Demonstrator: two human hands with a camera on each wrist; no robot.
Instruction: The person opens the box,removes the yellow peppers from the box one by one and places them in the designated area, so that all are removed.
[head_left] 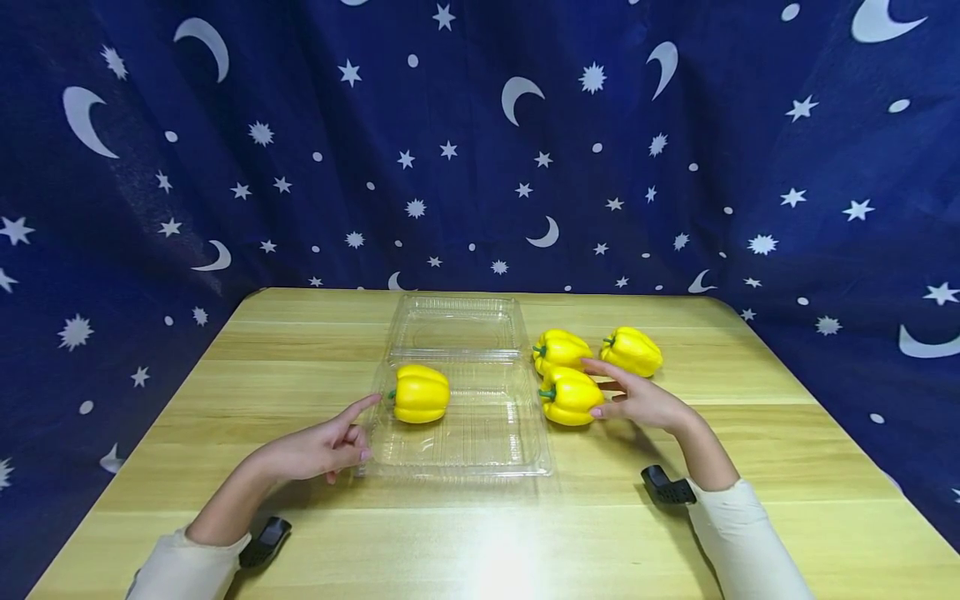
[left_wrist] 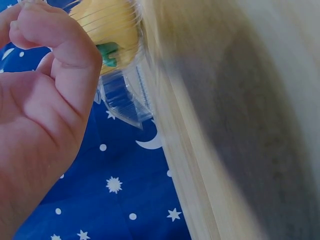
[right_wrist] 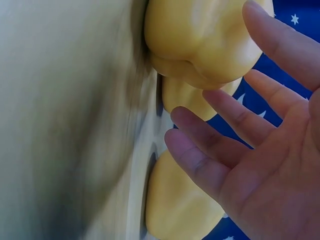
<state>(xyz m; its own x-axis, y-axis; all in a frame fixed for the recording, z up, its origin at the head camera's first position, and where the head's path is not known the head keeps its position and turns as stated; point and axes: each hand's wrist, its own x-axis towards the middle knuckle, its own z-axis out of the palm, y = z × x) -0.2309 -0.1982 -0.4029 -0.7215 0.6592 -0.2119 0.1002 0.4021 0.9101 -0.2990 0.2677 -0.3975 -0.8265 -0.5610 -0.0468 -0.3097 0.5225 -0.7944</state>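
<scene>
A yellow bell pepper point(head_left: 422, 393) lies on its side in the base of a clear plastic clamshell box point(head_left: 480, 467), stem to the left. Beside the box's left rim is my left hand point(head_left: 318, 450), index finger extended toward that stem and the other fingers loosely bent; no grip on the rim shows. To the right of the box lies a second bell pepper point(head_left: 572, 397). Around its right side spread the fingers of my right hand point(head_left: 645, 402), thumb near the pepper's lower right. The right wrist view shows this hand point(right_wrist: 270, 150) with fingers apart and fairly straight.
Behind the second pepper sits another bell pepper point(head_left: 559, 350), with one more bell pepper point(head_left: 632, 352) to its right. The box's lid point(head_left: 459, 329) lies folded back toward the rear edge. A blue star-and-moon curtain point(head_left: 480, 208) hangs behind the wooden table point(head_left: 300, 350).
</scene>
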